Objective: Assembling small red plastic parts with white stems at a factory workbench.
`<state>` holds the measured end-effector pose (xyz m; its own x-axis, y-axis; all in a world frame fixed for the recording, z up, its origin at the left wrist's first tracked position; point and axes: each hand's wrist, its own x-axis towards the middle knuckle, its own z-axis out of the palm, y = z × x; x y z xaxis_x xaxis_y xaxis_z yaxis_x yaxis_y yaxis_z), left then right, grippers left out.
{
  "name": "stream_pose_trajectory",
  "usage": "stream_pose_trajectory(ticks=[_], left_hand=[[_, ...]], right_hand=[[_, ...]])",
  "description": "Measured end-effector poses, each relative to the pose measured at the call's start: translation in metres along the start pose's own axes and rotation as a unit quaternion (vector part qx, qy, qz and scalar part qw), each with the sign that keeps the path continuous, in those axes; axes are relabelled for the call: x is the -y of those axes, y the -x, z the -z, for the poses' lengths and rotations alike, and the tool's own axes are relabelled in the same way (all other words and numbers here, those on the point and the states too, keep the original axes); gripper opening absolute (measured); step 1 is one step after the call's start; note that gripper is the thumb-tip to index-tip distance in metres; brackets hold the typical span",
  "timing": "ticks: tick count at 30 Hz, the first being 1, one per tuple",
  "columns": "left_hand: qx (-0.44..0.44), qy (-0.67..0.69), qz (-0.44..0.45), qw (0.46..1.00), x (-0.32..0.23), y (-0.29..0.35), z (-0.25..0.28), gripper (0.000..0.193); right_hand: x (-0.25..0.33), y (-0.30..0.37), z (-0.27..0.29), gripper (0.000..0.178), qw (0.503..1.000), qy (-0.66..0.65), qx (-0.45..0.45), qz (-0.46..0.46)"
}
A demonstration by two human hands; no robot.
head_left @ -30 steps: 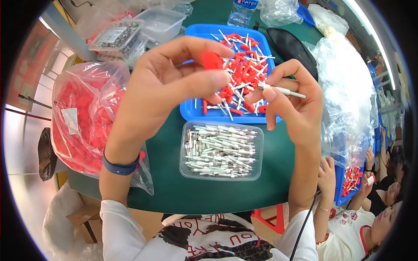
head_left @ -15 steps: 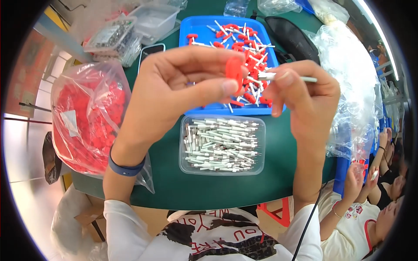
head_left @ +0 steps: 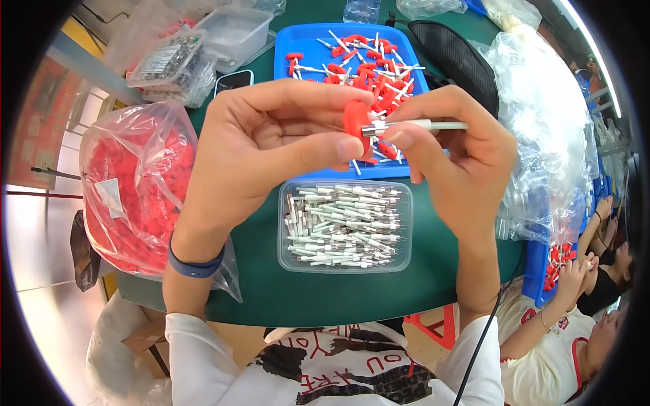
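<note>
My left hand (head_left: 271, 139) pinches a red plastic handle (head_left: 355, 125) between thumb and fingers, above the blue tray. My right hand (head_left: 450, 152) grips a white rod with a metal tip (head_left: 414, 126), held level. Its metal end meets the right side of the red handle; I cannot tell how far in it sits. Behind my hands, the blue tray (head_left: 287, 47) holds many red handles joined to white rods (head_left: 379, 68). Nearer to me stands a clear plastic box (head_left: 284, 260) filled with loose white rods (head_left: 345, 223).
A clear bag of red parts (head_left: 139, 189) lies at the left. Plastic boxes (head_left: 233, 34), a phone (head_left: 234, 80) and a black case (head_left: 453, 57) lie farther back. Clear plastic bags (head_left: 542, 142) are heaped at the right, near a co-worker's hands (head_left: 574, 281) and another blue tray (head_left: 535, 274).
My right hand has moved left, bringing the rod from apart to touching the red handle. My left hand has shifted slightly and still holds the handle.
</note>
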<state>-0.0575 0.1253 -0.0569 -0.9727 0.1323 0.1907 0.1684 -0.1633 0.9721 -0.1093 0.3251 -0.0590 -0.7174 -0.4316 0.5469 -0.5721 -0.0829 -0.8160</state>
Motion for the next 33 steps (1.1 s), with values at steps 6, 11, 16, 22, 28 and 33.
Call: stream_pose_trajectory(ticks=[6, 11, 16, 22, 28, 33], left_hand=[[-0.020, -0.020, -0.047, 0.999, 0.001, 0.002, 0.001, 0.037], [-0.015, -0.051, -0.092, 0.994, 0.007, 0.000, 0.000, 0.033], [-0.048, -0.072, -0.093, 0.992, 0.014, -0.004, 0.000, 0.032], [-0.083, -0.126, -0.040, 0.988, 0.012, -0.005, -0.001, 0.027], [-0.092, -0.144, -0.092, 0.981, 0.018, -0.005, -0.004, 0.027], [-0.076, -0.134, -0.023, 0.988, 0.009, -0.006, 0.006, 0.030]], right_hand=[[0.006, -0.001, 0.003, 0.012, 0.997, -0.025, 0.035, -0.064], [0.004, 0.000, 0.006, 0.012, 0.998, -0.005, 0.038, -0.058], [-0.003, -0.001, 0.001, 0.009, 0.996, 0.055, 0.011, -0.064], [-0.012, 0.002, -0.014, 0.008, 0.997, 0.062, -0.047, -0.031], [-0.017, 0.008, -0.021, 0.009, 0.992, 0.111, -0.059, 0.020], [-0.020, 0.002, -0.015, 0.012, 0.993, -0.102, -0.021, -0.060]])
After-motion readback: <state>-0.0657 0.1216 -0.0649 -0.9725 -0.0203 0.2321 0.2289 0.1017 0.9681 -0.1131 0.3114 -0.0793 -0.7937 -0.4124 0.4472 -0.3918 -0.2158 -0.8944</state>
